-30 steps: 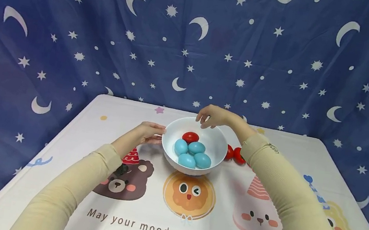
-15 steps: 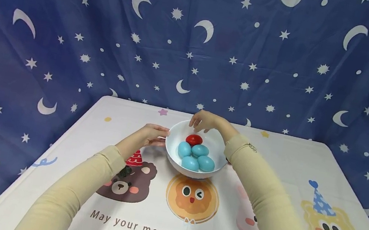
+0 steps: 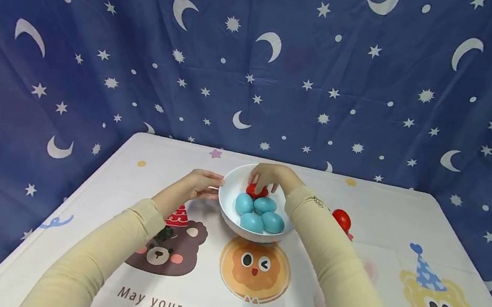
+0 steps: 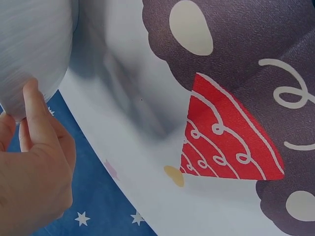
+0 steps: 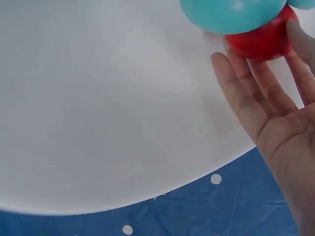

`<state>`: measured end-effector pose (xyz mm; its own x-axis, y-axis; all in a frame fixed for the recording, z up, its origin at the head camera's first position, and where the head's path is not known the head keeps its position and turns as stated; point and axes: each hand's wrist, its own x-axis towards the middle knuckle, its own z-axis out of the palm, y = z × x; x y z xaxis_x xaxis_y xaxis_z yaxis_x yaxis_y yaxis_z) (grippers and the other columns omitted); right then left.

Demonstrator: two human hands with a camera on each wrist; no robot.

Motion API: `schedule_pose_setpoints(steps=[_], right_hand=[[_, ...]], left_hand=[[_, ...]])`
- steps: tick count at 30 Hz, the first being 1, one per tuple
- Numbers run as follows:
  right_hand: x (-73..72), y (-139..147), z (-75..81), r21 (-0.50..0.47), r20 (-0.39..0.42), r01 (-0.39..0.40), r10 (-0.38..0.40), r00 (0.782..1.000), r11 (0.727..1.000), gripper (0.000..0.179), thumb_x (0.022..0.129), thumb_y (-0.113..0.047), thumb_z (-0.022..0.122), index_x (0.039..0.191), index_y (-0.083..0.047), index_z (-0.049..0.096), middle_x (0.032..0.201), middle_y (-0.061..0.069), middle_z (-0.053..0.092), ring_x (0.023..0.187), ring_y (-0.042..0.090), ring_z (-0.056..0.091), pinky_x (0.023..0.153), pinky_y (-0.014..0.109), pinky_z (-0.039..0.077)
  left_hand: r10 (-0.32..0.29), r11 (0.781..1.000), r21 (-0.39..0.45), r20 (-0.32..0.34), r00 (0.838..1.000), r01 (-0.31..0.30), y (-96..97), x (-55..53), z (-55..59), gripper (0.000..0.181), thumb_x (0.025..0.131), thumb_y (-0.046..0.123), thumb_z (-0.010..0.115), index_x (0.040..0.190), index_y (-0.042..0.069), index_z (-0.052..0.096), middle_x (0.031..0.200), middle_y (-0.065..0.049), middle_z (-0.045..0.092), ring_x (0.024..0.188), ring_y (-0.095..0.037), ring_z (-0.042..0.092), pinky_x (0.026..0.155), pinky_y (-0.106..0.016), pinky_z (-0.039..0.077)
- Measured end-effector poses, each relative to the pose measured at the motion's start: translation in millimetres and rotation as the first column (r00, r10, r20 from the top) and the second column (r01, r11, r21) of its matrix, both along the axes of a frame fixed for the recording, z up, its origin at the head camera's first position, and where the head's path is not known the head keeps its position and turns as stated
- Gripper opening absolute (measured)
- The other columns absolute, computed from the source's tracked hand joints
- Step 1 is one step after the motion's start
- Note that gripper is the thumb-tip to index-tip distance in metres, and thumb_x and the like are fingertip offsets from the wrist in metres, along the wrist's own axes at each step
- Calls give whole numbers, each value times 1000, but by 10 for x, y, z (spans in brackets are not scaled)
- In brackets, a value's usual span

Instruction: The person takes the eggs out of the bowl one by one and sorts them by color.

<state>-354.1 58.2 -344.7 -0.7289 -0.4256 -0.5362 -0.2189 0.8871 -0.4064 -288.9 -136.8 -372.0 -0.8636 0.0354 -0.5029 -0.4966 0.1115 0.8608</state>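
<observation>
A white bowl [image 3: 233,179] stands near the middle of the table, with several light-blue eggs [image 3: 252,222] and one red egg [image 3: 253,191] inside. At its left rim, my left hand [image 3: 197,183] holds the bowl between thumb and fingers; the left wrist view has this hand [image 4: 37,169] against the bowl's outer side [image 4: 34,39]. My right hand [image 3: 269,174] reaches down into the bowl and grips the red egg. In the right wrist view, the thumb and fingers of the right hand [image 5: 290,128] lie around the red egg [image 5: 258,45], close beside a blue egg [image 5: 231,14].
Another red egg [image 3: 341,219] lies on the table right of the bowl, beyond my right sleeve, with a bit of red showing just below it. A printed white tablecloth [image 3: 169,158] covers the table. Behind it hangs a blue curtain [image 3: 281,111] with moons and stars.
My right hand has lowered from above the bowl's far rim to the red egg inside and taken hold of it. The left hand stays on the rim.
</observation>
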Motion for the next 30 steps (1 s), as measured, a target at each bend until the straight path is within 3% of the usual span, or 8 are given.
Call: schedule_pose_setpoints(steps=[3, 9, 19, 30], right_hand=[[21, -11, -26, 16, 10, 3, -4, 1000, 1000, 27, 85, -7, 66, 112, -13, 61, 120, 12, 56, 108, 26, 54, 95, 40, 57], [52, 7, -23, 32, -20, -81, 82, 996, 996, 28, 87, -7, 64, 114, -11, 58, 121, 14, 54, 103, 26, 57, 92, 36, 58], [75, 90, 132, 11, -65, -121, 121, 991, 993, 29, 91, -15, 62, 119, -12, 56, 120, 15, 55, 102, 26, 58, 92, 37, 58], [82, 272, 148, -90, -117, -113, 102, 988, 990, 33, 89, -14, 65, 120, -9, 56, 118, 17, 57, 99, 26, 60, 83, 29, 61]], left_hand=[[1, 1000, 2, 1, 1000, -1, 10, 9, -6, 40, 93, 8, 59, 131, 2, 52, 100, -11, 63, 66, -10, 64, 73, -26, 62], [-3, 1000, -1, 8, 1000, 3, 10, 8, -26, 39, 93, 10, 60, 131, 4, 53, 101, -10, 63, 65, -10, 64, 73, -24, 62], [-16, 1000, -9, 7, 1000, 16, -19, -16, -22, 41, 93, 11, 59, 133, 5, 52, 94, -7, 62, 64, -8, 63, 80, -26, 61], [-3, 1000, -13, 16, 1000, 4, -27, -32, -26, 41, 92, 11, 61, 132, 6, 53, 122, -16, 60, 67, -11, 66, 79, -28, 61]])
